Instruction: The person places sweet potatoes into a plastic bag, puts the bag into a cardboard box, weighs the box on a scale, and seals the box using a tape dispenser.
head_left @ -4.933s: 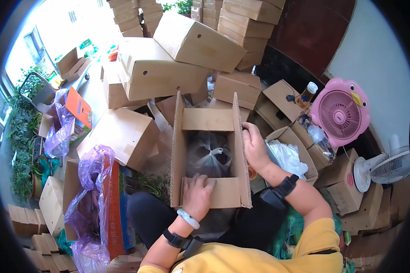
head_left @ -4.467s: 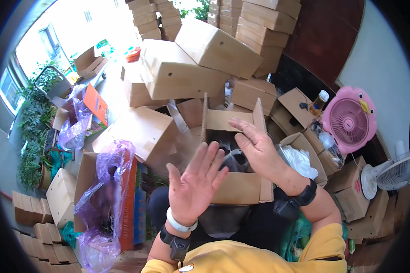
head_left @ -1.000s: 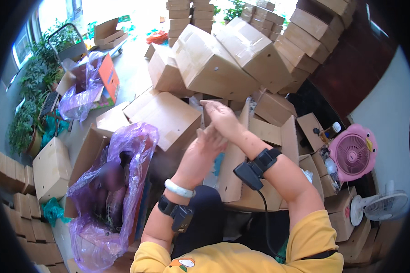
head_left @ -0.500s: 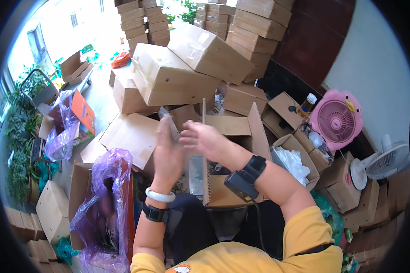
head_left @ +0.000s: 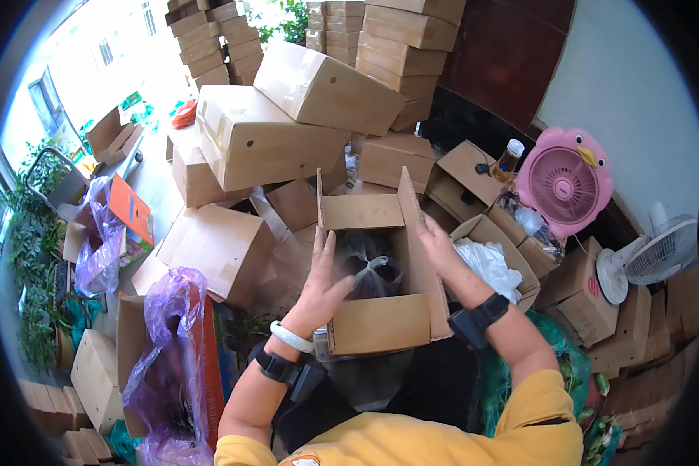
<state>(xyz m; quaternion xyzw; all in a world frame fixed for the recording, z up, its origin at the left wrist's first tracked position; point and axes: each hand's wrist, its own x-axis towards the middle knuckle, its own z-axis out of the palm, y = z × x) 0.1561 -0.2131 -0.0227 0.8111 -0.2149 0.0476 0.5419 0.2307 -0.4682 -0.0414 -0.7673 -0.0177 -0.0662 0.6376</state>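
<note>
Here, a person steadies an open cardboard box (head_left: 377, 322) resting on the lap, amid stacked boxes. The left hand (head_left: 324, 283) presses flat against the box's left wall, fingers loosely spread; the right hand (head_left: 436, 245) rests on the right flap, fingers extended and close together, gripping nothing. A knotted plastic bag (head_left: 373, 272) sits inside, near the box's middle. With neither hand gripping, the box could likely tip forward off the lap.

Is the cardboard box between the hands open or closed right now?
Open. All four flaps of the cardboard box stand up or splay out, and a tied clear plastic bag shows inside. The left hand and right hand rest on the side flaps.
</note>
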